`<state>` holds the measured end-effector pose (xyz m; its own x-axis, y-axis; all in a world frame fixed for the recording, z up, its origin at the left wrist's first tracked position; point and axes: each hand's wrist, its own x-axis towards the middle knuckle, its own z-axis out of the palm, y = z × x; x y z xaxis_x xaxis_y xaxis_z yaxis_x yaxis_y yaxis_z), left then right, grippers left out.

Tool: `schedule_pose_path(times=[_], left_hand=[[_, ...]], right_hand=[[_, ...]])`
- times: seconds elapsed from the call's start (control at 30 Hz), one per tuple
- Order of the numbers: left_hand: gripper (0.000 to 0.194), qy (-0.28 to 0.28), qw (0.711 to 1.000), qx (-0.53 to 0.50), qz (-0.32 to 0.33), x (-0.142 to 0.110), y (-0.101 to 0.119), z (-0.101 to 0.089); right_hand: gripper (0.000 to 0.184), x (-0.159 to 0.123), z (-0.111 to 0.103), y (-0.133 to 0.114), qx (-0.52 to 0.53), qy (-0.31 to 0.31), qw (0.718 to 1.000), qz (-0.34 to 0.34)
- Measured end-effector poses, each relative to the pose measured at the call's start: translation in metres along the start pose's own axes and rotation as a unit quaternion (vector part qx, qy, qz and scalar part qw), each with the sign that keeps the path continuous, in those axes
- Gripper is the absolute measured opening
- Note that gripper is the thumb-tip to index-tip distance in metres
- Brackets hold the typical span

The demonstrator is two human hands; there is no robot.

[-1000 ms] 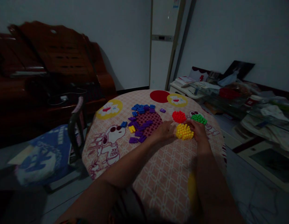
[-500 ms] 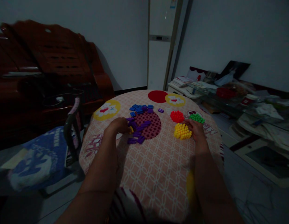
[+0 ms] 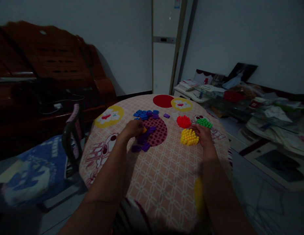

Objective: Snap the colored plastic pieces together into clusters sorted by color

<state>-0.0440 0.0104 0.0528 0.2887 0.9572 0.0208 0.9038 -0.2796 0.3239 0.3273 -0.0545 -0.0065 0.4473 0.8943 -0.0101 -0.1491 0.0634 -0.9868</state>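
Observation:
My left hand (image 3: 132,128) is closed in a pinch on a small yellow block (image 3: 144,130) at the left edge of the purple block heap (image 3: 146,137). My right hand (image 3: 203,134) rests beside the yellow studded cluster (image 3: 189,136), its fingers curled against it. A red cluster (image 3: 183,121) and a green cluster (image 3: 204,122) lie just beyond. Loose blue blocks (image 3: 144,114) and one purple block (image 3: 166,115) lie farther back on the round table (image 3: 164,182) with its cartoon cloth.
A dark chair (image 3: 72,130) stands at the table's left edge, with a blue cushion (image 3: 31,169) below it. A wooden sofa (image 3: 44,78) fills the left. A cluttered low table (image 3: 242,98) stands to the right.
My left hand left the yellow cluster, crossed left to the purple heap and closed on the yellow block there. My right hand stayed by the yellow cluster.

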Motion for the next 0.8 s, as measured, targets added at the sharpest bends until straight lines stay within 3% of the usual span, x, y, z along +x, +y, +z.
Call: schedule_pose_path(times=[0.17,0.37,0.47,0.63,0.8], left_hand=[[0.025,-0.002,1.0,0.016,-0.002,0.01,0.009,0.021],[0.023,-0.012,0.999,0.029,0.009,0.011,0.009,0.021],[0.024,0.02,1.0,0.018,-0.017,0.011,0.008,0.021],[0.037,0.081,0.977,-0.197,-0.005,0.013,0.024,0.033],[0.034,0.06,0.941,-0.328,0.064,0.016,0.069,0.061]], right_hand=[[0.037,0.0,0.001,0.0,0.003,-0.012,1.0,-0.01],[0.042,-0.001,0.004,-0.002,0.002,-0.018,1.0,-0.004],[0.042,-0.001,0.004,-0.001,0.0,-0.021,1.0,-0.006],[0.042,-0.001,0.004,0.0,0.0,-0.017,1.0,-0.012],[0.04,-0.001,0.004,-0.001,0.002,-0.01,1.0,-0.007]])
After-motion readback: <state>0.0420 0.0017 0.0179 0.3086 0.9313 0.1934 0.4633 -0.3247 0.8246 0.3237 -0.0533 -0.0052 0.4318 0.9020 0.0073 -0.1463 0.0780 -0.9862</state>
